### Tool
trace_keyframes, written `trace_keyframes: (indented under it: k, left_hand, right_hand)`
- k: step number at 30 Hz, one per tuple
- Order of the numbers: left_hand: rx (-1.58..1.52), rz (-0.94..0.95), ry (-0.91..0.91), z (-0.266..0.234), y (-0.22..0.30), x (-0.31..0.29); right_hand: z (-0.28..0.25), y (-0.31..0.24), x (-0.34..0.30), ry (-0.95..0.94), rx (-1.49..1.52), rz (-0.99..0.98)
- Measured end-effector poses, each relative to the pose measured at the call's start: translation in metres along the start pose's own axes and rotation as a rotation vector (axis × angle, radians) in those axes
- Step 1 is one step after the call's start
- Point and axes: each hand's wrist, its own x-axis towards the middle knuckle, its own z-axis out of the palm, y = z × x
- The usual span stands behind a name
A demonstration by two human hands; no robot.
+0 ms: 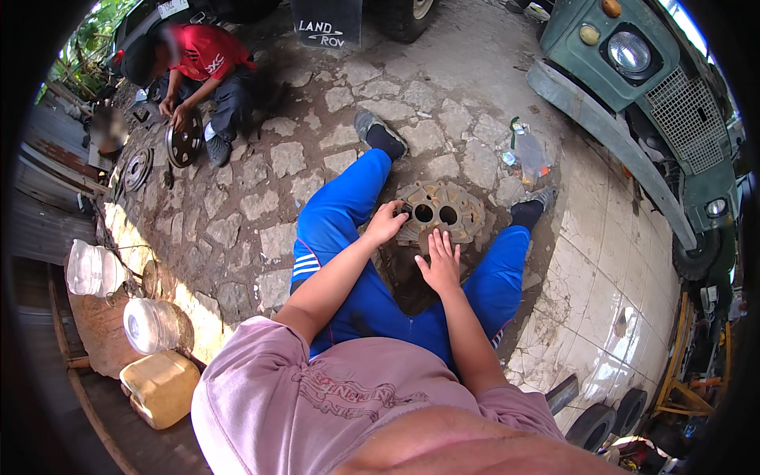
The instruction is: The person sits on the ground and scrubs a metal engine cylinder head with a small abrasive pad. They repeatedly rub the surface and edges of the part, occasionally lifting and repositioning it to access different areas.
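Note:
A rusty brown cast metal housing (pixel 467 207) with two round bores and an uneven, bolt-holed rim rests on the ground between my outstretched legs. My left hand (pixel 385 223) is at its left edge, thumb and fingers curled against the rim beside the left bore. Something small and dark shows at those fingertips; I cannot make out whether it is a separate piece. On the near side of the housing, my right hand (pixel 441 263) lies palm down with its fingers spread, the fingertips touching the metal just below the bores. Nothing is gripped in it.
At the upper left a person in a red shirt (pixel 207 54) crouches, holding a dark round metal disc (pixel 184 138). A second disc (pixel 138 169) lies nearby. Plastic containers (pixel 161 388) stand at the lower left. A green vehicle's bumper (pixel 606 134) juts in from the right, near tyres (pixel 592 426).

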Motion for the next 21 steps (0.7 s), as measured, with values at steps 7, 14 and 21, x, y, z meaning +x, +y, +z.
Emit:
trace_keyframes:
  k: [7, 14, 21]
  left_hand:
    - [-0.029, 0.005, 0.038, 0.001, 0.002, -0.004]
    - [-0.046, -0.025, 0.022, -0.001, 0.007, -0.004]
    - [-0.030, -0.034, -0.007, -0.004, 0.012, -0.007]
  right_hand:
    - [-0.002, 0.002, 0.001, 0.028, 0.012, -0.051]
    - [0.001, -0.005, 0.000, 0.017, 0.044, -0.077]
    - [0.003, -0.002, 0.001, 0.023, 0.010, -0.074]
